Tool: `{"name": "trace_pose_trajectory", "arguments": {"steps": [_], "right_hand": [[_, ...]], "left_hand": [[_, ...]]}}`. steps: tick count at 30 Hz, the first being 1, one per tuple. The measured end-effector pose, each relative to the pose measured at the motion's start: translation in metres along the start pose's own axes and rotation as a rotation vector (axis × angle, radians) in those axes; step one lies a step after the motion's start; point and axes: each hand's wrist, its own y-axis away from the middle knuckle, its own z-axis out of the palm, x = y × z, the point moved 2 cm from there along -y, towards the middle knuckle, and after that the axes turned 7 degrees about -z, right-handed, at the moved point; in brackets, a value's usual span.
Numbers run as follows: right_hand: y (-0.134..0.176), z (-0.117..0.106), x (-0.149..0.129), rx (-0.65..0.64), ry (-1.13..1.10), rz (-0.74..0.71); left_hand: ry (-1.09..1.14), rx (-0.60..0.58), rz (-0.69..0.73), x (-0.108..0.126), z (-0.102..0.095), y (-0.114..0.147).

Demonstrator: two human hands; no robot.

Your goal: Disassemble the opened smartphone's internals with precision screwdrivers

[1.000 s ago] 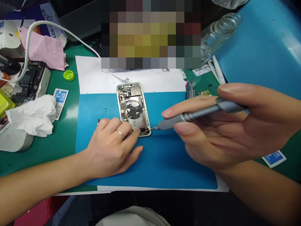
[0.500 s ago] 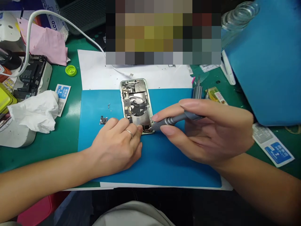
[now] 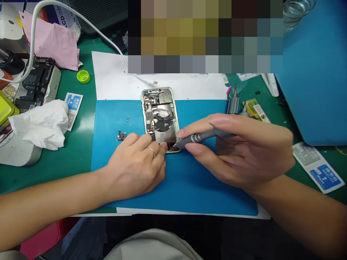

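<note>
An opened smartphone (image 3: 166,121) lies on the blue mat, its inner boards and metal plate exposed and its bottom end toward me. My left hand (image 3: 138,164), with a ring on one finger, is curled closed at the phone's lower left edge and grips it there; its fingertips are partly hidden. In my right hand (image 3: 244,151), a grey screwdriver (image 3: 199,138) with a knurled collar is pinched between thumb and fingers. It slants down to the phone's lower right corner, where its tip is too small to make out. Left of the phone sits a small dark circuit part (image 3: 121,135).
Tiny metal bits (image 3: 128,119) lie on the blue mat (image 3: 195,187). Behind is white paper (image 3: 111,77). Another driver (image 3: 233,103) stands beyond my right hand. A crumpled tissue (image 3: 40,124), a green cap (image 3: 83,76) and another opened device (image 3: 36,85) are at left.
The whole view has shifted slightly, so the phone and mat appear a little farther right and higher. Both hands keep their grip and place at the phone's bottom end.
</note>
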Motion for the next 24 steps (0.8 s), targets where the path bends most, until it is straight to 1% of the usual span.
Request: {"name": "trace_pose_trajectory", "arguments": {"steps": [5, 8, 11, 15, 19, 22, 24], "right_hand": [[-0.003, -0.007, -0.002, -0.052, -0.029, -0.053], [-0.004, -0.01, -0.003, -0.094, 0.003, -0.091], [-0.006, -0.011, -0.006, -0.108, 0.043, -0.125], [-0.008, -0.011, -0.01, -0.107, 0.097, -0.102], [-0.007, -0.009, -0.014, -0.154, 0.025, -0.119], [-0.003, -0.009, -0.012, -0.221, 0.031, -0.05], [-0.003, -0.011, -0.012, -0.217, 0.083, -0.013]], "left_hand": [[0.005, 0.006, 0.0, 0.001, 0.001, 0.0], [0.005, 0.004, 0.001, 0.001, 0.001, 0.0], [0.0, -0.002, 0.004, 0.001, 0.002, 0.001], [-0.015, -0.002, 0.017, 0.001, 0.002, 0.001], [-0.013, -0.02, 0.013, 0.001, 0.001, 0.001], [-0.01, -0.016, 0.008, 0.001, 0.0, 0.001], [-0.013, -0.014, 0.008, 0.001, 0.0, 0.001]]}}
